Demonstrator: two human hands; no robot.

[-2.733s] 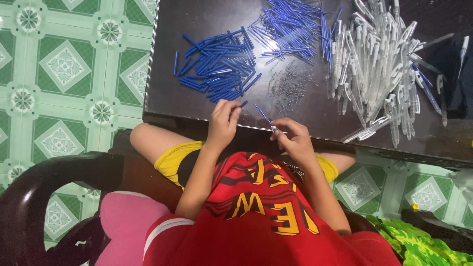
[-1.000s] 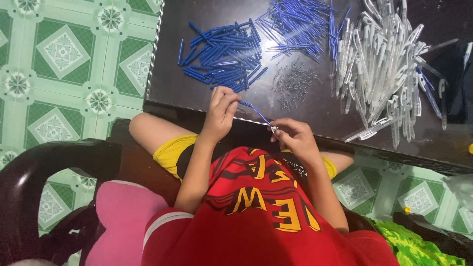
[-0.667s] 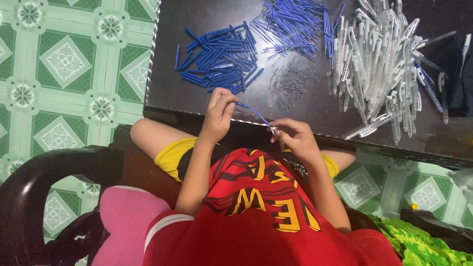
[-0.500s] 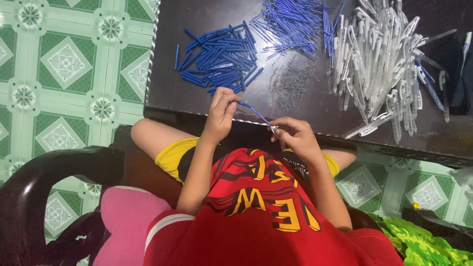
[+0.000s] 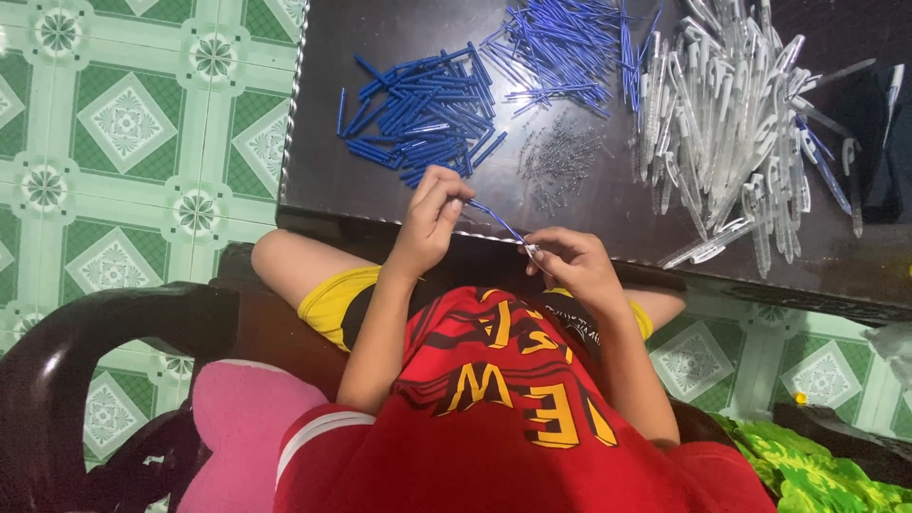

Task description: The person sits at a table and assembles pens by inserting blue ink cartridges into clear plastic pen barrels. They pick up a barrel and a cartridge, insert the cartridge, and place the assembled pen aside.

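Beside blue caps point(image 5: 423, 114), clear barrels point(image 5: 731, 123): both hands' grip point(image 5: 432, 214) point(image 5: 570, 266) pinching blue refill point(image 5: 499, 223).

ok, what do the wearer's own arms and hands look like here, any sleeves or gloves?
Both arms are bare to the shoulder area. The left hand and right hand wear no gloves; no rings or watch visible. A short red sleeve with a white band shows on the left arm.
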